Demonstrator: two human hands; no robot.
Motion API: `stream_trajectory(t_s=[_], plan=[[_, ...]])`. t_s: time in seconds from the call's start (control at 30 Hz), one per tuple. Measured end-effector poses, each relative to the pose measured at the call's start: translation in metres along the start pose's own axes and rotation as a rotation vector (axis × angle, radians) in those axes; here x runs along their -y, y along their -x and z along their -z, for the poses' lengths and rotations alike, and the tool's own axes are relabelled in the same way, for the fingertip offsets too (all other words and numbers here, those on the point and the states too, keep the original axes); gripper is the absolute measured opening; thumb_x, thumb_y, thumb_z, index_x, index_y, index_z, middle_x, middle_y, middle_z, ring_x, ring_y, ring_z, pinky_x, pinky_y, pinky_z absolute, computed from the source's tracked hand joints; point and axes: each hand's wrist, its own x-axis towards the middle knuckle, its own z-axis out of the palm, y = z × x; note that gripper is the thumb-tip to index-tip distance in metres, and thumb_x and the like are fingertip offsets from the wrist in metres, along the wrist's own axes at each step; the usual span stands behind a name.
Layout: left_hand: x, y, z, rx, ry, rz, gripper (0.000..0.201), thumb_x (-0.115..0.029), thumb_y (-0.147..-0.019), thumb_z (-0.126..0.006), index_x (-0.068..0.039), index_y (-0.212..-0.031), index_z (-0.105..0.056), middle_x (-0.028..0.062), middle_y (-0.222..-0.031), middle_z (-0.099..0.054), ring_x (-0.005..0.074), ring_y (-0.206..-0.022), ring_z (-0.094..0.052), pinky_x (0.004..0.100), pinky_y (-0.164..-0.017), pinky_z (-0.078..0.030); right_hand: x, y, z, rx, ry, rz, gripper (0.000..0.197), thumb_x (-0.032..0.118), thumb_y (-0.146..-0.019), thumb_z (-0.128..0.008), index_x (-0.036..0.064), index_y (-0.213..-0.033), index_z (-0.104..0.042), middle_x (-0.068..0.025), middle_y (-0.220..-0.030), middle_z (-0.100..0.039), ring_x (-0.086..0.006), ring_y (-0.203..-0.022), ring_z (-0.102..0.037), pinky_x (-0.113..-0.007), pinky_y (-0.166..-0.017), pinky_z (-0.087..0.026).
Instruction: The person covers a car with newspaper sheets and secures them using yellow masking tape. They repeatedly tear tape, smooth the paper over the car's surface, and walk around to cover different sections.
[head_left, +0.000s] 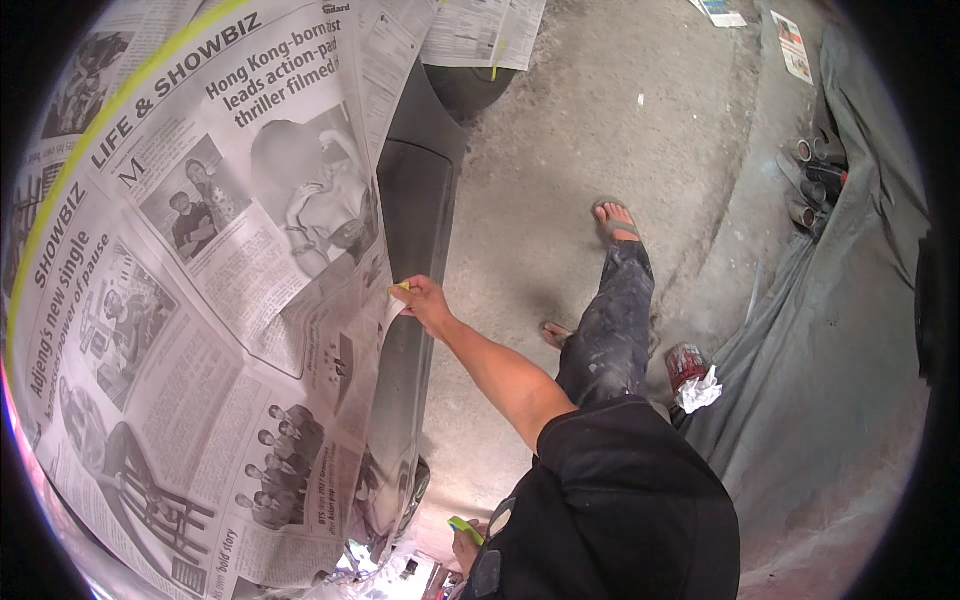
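Newspaper sheets (215,330) cover a large vehicle-like body on the left, edged along the far side by a lime-yellow tape strip (75,140). My right hand (425,302) is closed in a pinch at the newspaper's near edge, and a small yellow bit shows at the fingertips. Below the paper runs a dark grey panel (415,195). Low in the view, my left hand (466,550) is closed around a lime-green object (464,528), which looks like a tape roll. My body hides part of that hand.
A dark wheel (470,92) stands on the concrete floor (560,130) beyond the panel. Grey sheeting (800,350) drapes along the right, with several tube-ended items (820,180) beside it. A red can (685,365) with crumpled white paper (700,392) stands near my legs.
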Motion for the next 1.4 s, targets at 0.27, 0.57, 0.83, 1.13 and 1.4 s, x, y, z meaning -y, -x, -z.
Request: stream_trajectory(t_s=[0.27, 0.57, 0.83, 1.13, 1.4], plan=[[-0.008, -0.008, -0.008, -0.022, -0.002, -0.021, 0.038, -0.029, -0.099, -0.039, 0.003, -0.11, -0.059, 0.0132, -0.084, -0.068, 0.0203, -0.073, -0.063, 0.0306, -0.069, -0.048, -0.015, -0.027, 0.018, -0.071, -0.008, -0.083, 0.035, 0.027, -0.079, -0.083, 0.0111, -0.085, -0.052, -0.0008, -0.071, -0.059, -0.0117, -0.06, -0.061, -0.03, -0.058, -0.058], [-0.027, -0.022, -0.033, 0.034, 0.058, -0.109, 0.037, -0.024, -0.101, -0.035, 0.005, -0.111, -0.056, 0.0152, -0.085, -0.069, 0.0226, -0.076, -0.066, 0.0309, -0.074, -0.051, 0.0, -0.044, 0.038, -0.194, 0.262, 0.083, 0.03, 0.025, -0.086, -0.074, 0.0086, -0.077, -0.051, -0.0042, -0.063, -0.058, -0.0165, -0.051, -0.059, -0.032, -0.046, -0.05], [-0.044, -0.042, -0.061, 0.239, 0.293, -0.352, 0.037, -0.019, -0.103, -0.03, 0.008, -0.113, -0.053, 0.0179, -0.088, -0.071, 0.0248, -0.08, -0.069, 0.0321, -0.08, -0.053, -0.046, 0.165, 0.112, 0.464, 1.265, -0.005, 0.028, 0.029, -0.093, -0.062, 0.0014, -0.087, -0.065, -0.007, -0.069, -0.065, -0.016, -0.066, -0.062, -0.034, -0.063, -0.05], [-0.116, -0.047, -0.054, 0.38, 0.676, -0.592, 0.033, -0.016, -0.101, -0.038, 0.004, -0.124, -0.05, 0.0141, -0.098, -0.067, 0.0215, -0.095, -0.067, 0.0331, -0.087, -0.05, 0.03, 0.305, -0.015, 0.899, 1.567, 0.385, 0.024, 0.021, -0.091, -0.065, 0.0007, -0.103, -0.065, -0.0145, -0.088, -0.065, -0.0276, -0.079, -0.064, -0.038, -0.072, -0.051], [-0.151, -0.063, -0.051, 0.509, -0.015, -0.817, 0.061, -0.017, -0.086, -0.066, -0.001, -0.138, -0.039, 0.0136, -0.116, -0.062, 0.018, -0.103, -0.064, 0.0301, -0.084, -0.05, 0.053, 0.331, -0.069, 0.932, 1.777, 0.702, 0.036, 0.022, -0.084, -0.071, 0.0038, -0.113, -0.061, -0.0179, -0.105, -0.06, -0.0357, -0.095, -0.063, -0.042, -0.08, -0.051]])
